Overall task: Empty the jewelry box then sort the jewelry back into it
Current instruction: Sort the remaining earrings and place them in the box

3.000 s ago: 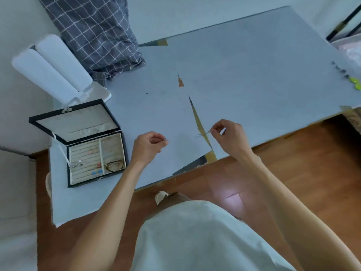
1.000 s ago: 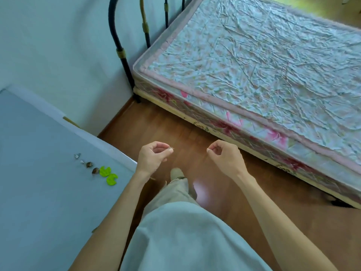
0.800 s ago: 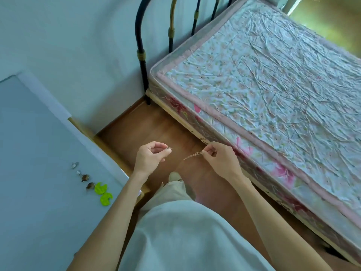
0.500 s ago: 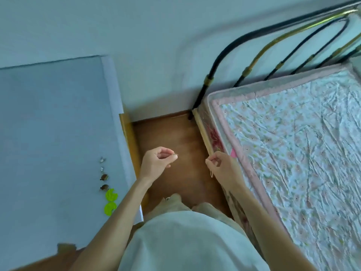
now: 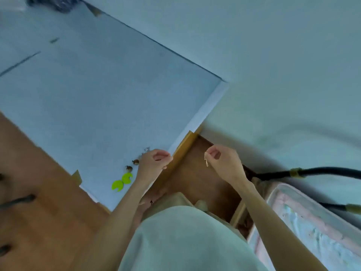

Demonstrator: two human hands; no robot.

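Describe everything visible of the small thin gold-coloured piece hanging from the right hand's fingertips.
The small thin gold-coloured piece looks like fine metal wire or chain, ending in a narrow elongated loop. It hangs straight down, pinched at its top between the thumb and forefinger of the right hand, and touches nothing else. It hangs over the brown wooden floor, beside the corner of the pale blue table, not above it. Blur hides any clasp or links.

The head has turned back toward the table (image 5: 93,98), which now fills the left of the view; the bed (image 5: 316,222) has slid off to the right corner; the left hand (image 5: 154,163) now sits over the table's corner by the little earrings (image 5: 128,174); the right hand (image 5: 224,163) lets a thin chain (image 5: 206,162) hang straight down.
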